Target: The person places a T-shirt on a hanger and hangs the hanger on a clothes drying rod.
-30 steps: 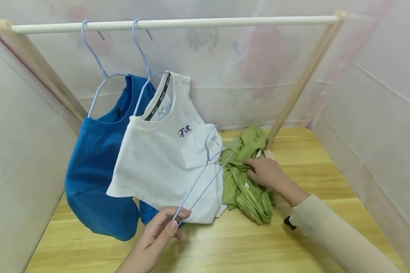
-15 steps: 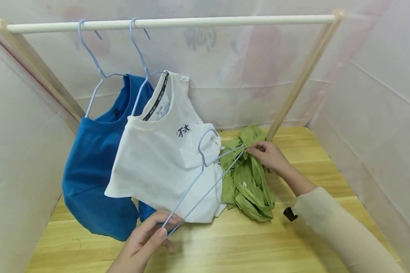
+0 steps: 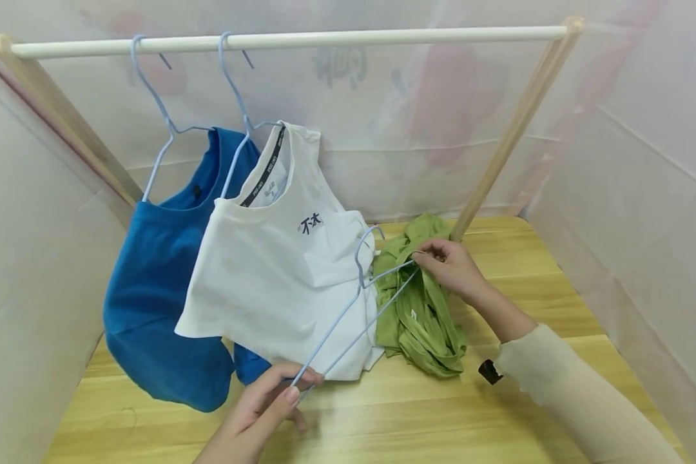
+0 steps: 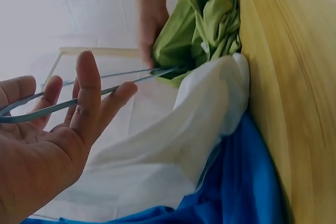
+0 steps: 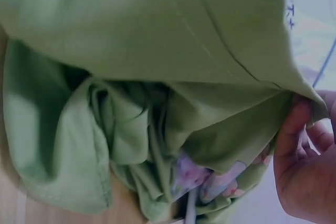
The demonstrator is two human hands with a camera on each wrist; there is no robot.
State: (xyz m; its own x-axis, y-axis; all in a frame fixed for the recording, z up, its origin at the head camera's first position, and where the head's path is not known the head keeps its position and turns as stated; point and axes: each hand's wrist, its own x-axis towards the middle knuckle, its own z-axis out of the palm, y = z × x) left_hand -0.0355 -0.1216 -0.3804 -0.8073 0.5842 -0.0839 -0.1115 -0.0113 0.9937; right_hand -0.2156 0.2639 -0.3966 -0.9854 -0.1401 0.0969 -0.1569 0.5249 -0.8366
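Note:
A light-blue wire hanger [image 3: 361, 282] is held by its left end in my left hand [image 3: 261, 406], between thumb and fingers. Its other end reaches into the opening of a crumpled green shirt [image 3: 423, 335] on the table. My right hand [image 3: 455, 270] pinches the shirt's edge where the hanger meets it. In the right wrist view, the green cloth [image 5: 157, 30] is lifted at that edge by my fingers and hangs over loose folds. The hanger's far tip is hidden by cloth and fingers. Left of the green shirt hangs a white sleeveless top [image 3: 261, 270].
A rack with a white rod [image 3: 383, 37] and wooden legs [image 3: 516, 129] stands at the back. A blue shirt [image 3: 162, 290] hangs left of the white top, each on a blue hanger. A black object [image 3: 490, 372] is by the right sleeve. Pale sheets [image 3: 644, 193] wall the sides.
My right hand has moved up from the middle of the green shirt to its upper edge and now pinches it. The hanger swung left, then back right, its end now at the cloth's opening.

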